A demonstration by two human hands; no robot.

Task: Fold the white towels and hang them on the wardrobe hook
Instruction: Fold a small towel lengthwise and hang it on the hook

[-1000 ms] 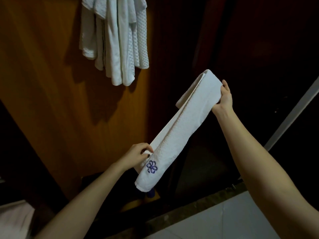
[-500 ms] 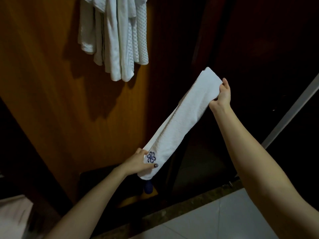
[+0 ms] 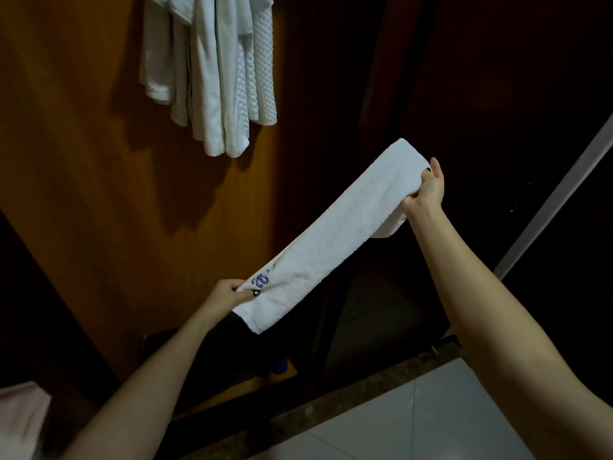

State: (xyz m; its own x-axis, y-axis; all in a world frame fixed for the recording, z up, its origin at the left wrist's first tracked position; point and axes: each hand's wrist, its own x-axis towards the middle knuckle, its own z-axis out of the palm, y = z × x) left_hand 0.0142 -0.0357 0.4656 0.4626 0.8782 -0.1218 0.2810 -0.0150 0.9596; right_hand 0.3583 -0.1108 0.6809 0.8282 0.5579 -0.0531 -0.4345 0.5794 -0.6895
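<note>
A white towel (image 3: 338, 237), folded to a strip, is pinched endwise by left hand (image 3: 225, 293) and right hand (image 3: 428, 190); hung towels (image 3: 212, 78) are seen above the left grip; hanging remains.

Matt terry-cloth towel (image 3: 335, 237); smooth, perhaps varnished, wooden wardrobe panel (image 3: 83, 161)

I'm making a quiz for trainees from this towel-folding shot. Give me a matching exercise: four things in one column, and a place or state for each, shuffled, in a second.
Things:
1. left hand
2. right hand
3. hanging towels
4. purple embroidery

Places or states:
A. stitched on the folded towel, near its lower end
B. against the wooden wardrobe panel, at the top of the view
C. pinches the folded towel's lower end
D. grips the folded towel's upper end

Pairs: 1-C; 2-D; 3-B; 4-A
</note>
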